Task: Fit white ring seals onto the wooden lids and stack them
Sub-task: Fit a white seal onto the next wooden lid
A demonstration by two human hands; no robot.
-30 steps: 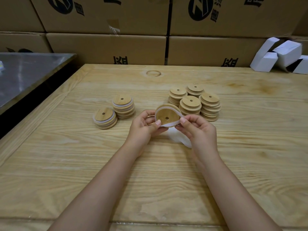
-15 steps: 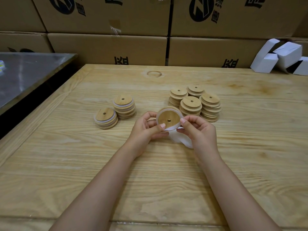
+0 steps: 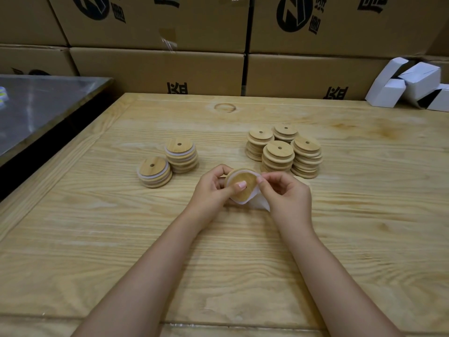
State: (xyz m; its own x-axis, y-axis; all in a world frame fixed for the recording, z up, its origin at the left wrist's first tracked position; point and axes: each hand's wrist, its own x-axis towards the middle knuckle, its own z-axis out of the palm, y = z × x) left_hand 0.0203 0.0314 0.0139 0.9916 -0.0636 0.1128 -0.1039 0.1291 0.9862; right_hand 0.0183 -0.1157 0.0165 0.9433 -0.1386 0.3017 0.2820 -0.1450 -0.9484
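Because the ring (image 3: 239,202) needs stretching on, left hand (image 3: 213,188) grips lid (image 3: 240,184), thumb steadying its face | right hand (image 3: 284,193) pinches ring at lid's rim to seat it

Both forearms reach from the bottom edge to frame centre. The left hand (image 3: 213,189) grips a wooden lid (image 3: 248,193), thumb across its face; the right hand (image 3: 288,197) pinches the white ring seal (image 3: 239,171) at its rim.

Left hand (image 3: 213,189) holds lid (image 3: 246,195) (right hand (image 3: 286,193) pinches seal (image 3: 239,202))
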